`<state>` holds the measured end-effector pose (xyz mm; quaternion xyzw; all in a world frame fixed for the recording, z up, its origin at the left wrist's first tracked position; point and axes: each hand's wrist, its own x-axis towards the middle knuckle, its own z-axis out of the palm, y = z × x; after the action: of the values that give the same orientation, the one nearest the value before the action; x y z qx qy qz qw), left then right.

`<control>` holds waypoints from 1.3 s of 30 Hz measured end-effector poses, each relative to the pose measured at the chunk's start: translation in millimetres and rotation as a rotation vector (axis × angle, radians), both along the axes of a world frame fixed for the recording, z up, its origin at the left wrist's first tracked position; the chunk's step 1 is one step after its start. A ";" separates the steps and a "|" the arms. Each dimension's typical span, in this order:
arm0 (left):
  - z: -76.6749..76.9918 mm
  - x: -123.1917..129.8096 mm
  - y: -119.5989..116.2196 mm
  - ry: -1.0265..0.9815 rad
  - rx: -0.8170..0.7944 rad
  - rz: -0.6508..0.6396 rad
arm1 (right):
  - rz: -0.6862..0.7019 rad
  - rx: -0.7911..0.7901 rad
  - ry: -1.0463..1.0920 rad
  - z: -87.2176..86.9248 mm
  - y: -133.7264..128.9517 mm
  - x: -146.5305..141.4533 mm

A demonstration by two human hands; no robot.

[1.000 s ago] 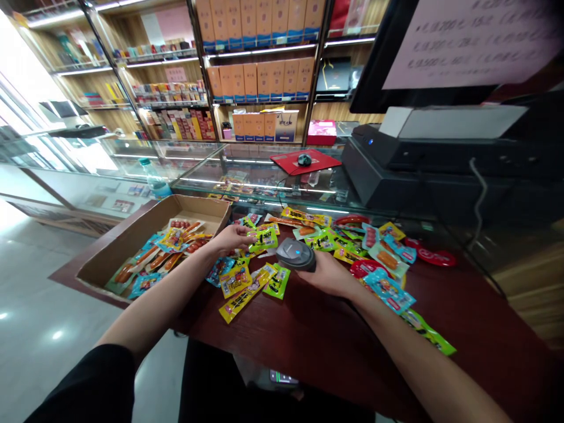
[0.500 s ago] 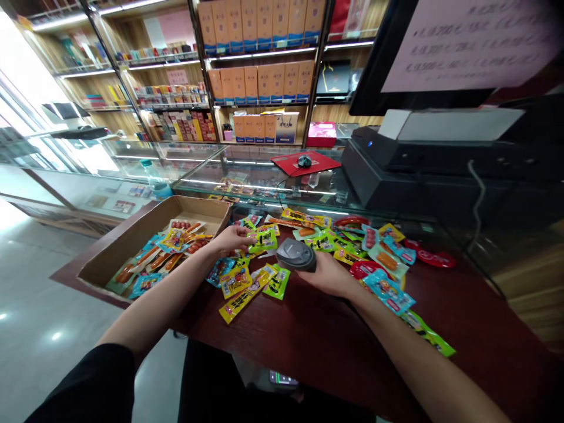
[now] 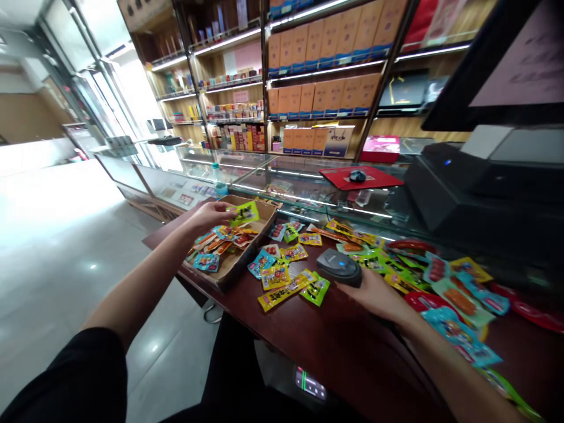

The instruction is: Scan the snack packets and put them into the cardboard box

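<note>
My left hand (image 3: 215,215) pinches a green snack packet (image 3: 245,214) by its left end, above a shallow cardboard box (image 3: 225,276). Inside that box lie several packaged sausages (image 3: 222,238) and blue and yellow packets. My right hand (image 3: 374,294) is wrapped around a grey handheld barcode scanner (image 3: 338,265), which shows a small blue light and points left. Just left of the scanner, a long yellow packet (image 3: 288,290), a short yellow packet (image 3: 275,276) and a green packet (image 3: 316,289) lie on the dark red table (image 3: 304,335).
More packets (image 3: 460,294) are heaped on the table's right side. Behind it runs a glass counter (image 3: 282,182) with a red mat (image 3: 335,179) and a computer mouse (image 3: 357,175). A bottle (image 3: 219,185) stands behind the box. A monitor (image 3: 497,64) rises at the right.
My left hand has carried the green packet from the table pile to above the box. My right hand still holds the scanner near the packets. The camera view has swung left.
</note>
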<state>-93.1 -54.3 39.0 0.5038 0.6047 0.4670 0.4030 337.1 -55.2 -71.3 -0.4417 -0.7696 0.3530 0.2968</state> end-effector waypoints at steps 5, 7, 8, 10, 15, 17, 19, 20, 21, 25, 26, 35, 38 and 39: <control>17.0 -56.3 -38.8 0.080 0.070 0.267 | 0.029 -0.037 0.005 0.4 -0.7 -0.3; 13.5 -52.0 -36.5 0.071 0.065 0.270 | 0.024 -0.035 0.011 2.6 -2.5 -1.2; 10.0 -44.0 -31.9 0.070 0.066 0.252 | 0.022 -0.031 0.012 3.7 -3.3 -1.6; 1.0 -19.3 -18.5 0.080 0.078 0.168 | 0.014 -0.021 0.016 6.0 -4.7 -2.4; -26.6 62.0 22.0 0.234 0.050 -0.135 | -0.006 -0.015 0.020 11.5 -6.6 -2.7; -40.9 90.6 35.8 0.360 0.076 -0.234 | -0.012 -0.014 0.011 13.4 -7.0 -2.4; -56.3 114.2 46.2 0.547 0.087 -0.363 | -0.029 -0.004 -0.009 14.7 -7.2 -1.8; -63.9 123.9 50.1 0.664 0.083 -0.418 | -0.042 0.001 -0.020 15.1 -7.3 -1.5; -70.9 132.2 53.0 0.784 0.076 -0.456 | -0.050 0.003 -0.028 15.5 -7.3 -1.1; -91.0 151.4 58.8 1.151 0.068 -0.461 | -0.075 -0.002 -0.040 16.7 -7.3 1.0; -93.9 153.0 59.8 1.195 0.066 -0.458 | -0.085 -0.001 -0.050 16.9 -7.2 1.6; -111.6 146.0 77.3 1.097 0.004 -0.414 | -0.082 -0.010 -0.027 17.2 -5.1 1.9; -117.0 145.6 79.4 0.948 0.029 -0.401 | -0.068 -0.022 -0.026 19.0 -5.4 0.8; -118.5 146.0 79.5 0.880 0.032 -0.400 | -0.070 -0.026 -0.031 19.7 -5.6 0.6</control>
<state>52.8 25.3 -79.5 0.7661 0.6016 0.1322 0.1833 337.7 -60.8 -51.6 -0.4775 -0.7534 0.3456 0.2914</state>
